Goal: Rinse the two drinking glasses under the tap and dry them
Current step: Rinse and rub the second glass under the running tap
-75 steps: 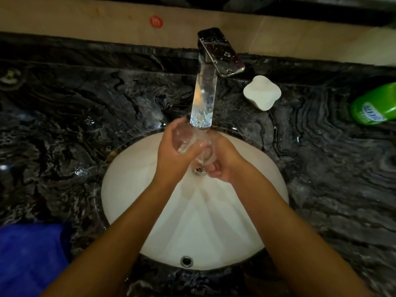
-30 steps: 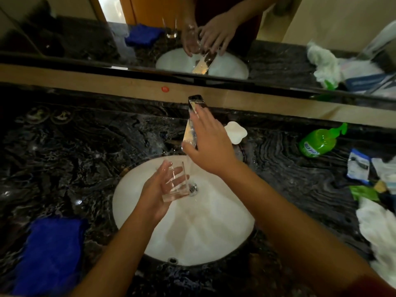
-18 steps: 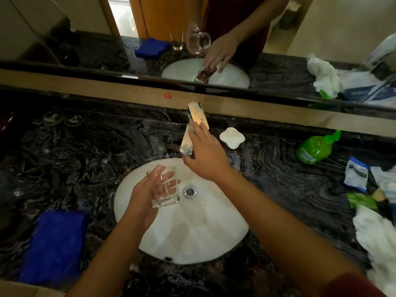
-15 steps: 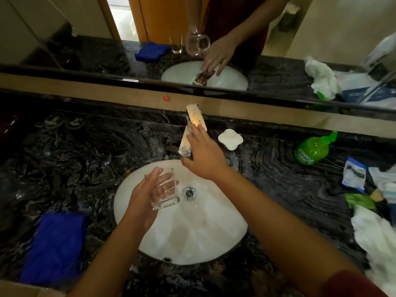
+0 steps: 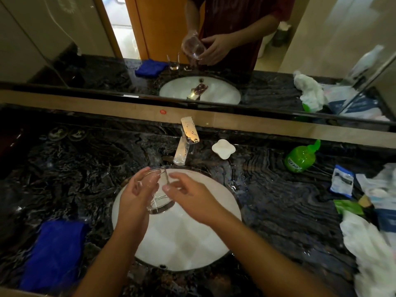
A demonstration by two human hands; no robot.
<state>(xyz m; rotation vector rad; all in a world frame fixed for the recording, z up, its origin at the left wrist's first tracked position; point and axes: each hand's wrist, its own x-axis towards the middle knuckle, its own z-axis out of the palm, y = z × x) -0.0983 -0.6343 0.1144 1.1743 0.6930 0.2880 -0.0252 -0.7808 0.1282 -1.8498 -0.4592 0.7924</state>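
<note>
A blue cloth (image 5: 53,254) lay at lower left on the dark counter (image 5: 278,211). Mid-frame, over the white basin (image 5: 182,243), the left hand (image 5: 134,200) gripped a tilted drinking glass (image 5: 159,194); the right hand (image 5: 192,198), fingers loose, just touched it. Behind stood the tap (image 5: 185,144); a second glass (image 5: 174,62) showed in the mirror.

A: What lies on the dark marble counter (image 5: 278,211)?
B: A blue cloth (image 5: 53,254) at the near left and a white soap dish (image 5: 223,148) behind the basin.
A: And on the right?
B: A green bottle (image 5: 301,157) on its side, a small packet (image 5: 342,181), crumpled white plastic bags (image 5: 370,249).
</note>
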